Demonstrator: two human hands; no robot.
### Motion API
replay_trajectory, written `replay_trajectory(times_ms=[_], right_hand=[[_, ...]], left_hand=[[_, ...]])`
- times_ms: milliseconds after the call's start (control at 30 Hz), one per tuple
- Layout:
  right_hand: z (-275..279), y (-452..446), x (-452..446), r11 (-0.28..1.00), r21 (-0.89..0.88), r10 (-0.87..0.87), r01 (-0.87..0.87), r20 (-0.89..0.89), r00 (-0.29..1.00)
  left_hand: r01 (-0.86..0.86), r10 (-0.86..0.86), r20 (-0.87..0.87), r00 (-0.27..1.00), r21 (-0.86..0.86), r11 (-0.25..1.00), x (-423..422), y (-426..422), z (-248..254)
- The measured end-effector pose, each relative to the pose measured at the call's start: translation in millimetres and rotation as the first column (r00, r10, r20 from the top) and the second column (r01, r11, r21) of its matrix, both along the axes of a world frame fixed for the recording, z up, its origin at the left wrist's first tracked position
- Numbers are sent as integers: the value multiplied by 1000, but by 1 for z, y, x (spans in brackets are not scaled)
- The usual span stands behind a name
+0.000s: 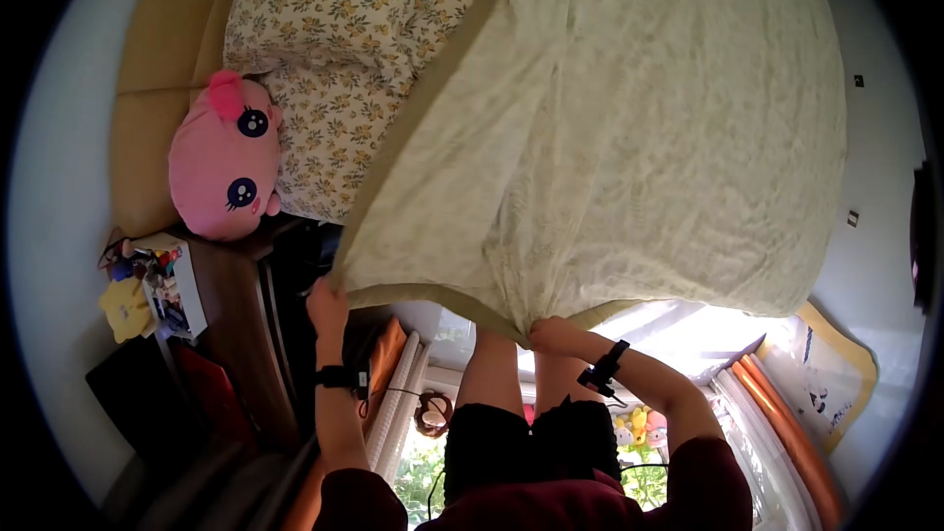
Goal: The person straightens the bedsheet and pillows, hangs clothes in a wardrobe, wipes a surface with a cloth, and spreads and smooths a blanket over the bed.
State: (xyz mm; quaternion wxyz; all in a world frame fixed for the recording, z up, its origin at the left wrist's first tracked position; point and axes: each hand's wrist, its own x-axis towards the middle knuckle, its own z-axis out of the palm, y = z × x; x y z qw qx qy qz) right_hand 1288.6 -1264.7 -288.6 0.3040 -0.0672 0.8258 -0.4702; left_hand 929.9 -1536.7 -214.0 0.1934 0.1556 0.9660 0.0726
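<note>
A large pale green blanket (669, 128) with a darker olive border lies over the bed and reaches its near edge. At the blanket's near left corner, my left hand (327, 305) is closed on the border. My right hand (553, 335) grips the same edge further right, where the cloth gathers into folds running away from the fist. Between my hands the border sags slightly. Both wrists wear black straps. Left of the blanket, a floral sheet (324, 138) shows on the mattress.
A pink plush pillow (226, 162) with big eyes rests by the tan headboard (147, 138). Below it stand a brown cabinet (231, 324) and a white box of small items (177, 285). Small plush toys (641, 427) sit near the window behind my legs.
</note>
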Motion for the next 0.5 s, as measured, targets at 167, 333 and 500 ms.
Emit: replay_trajectory(times_ms=[167,333,500], right_hand=[[-18,-17,-21,976,128,180,-174,-34,983],[-19,5,-44,990,124,-62,64,-27,998],[5,88,-76,739,265,-584,619,-204,785]], left_hand=[[-187,185,-31,982,-285,940,-11,-109,-24],[-289,330,-3,944,-489,823,-26,-42,-82],[95,-82,-404,911,13,995,-58,95,-87]])
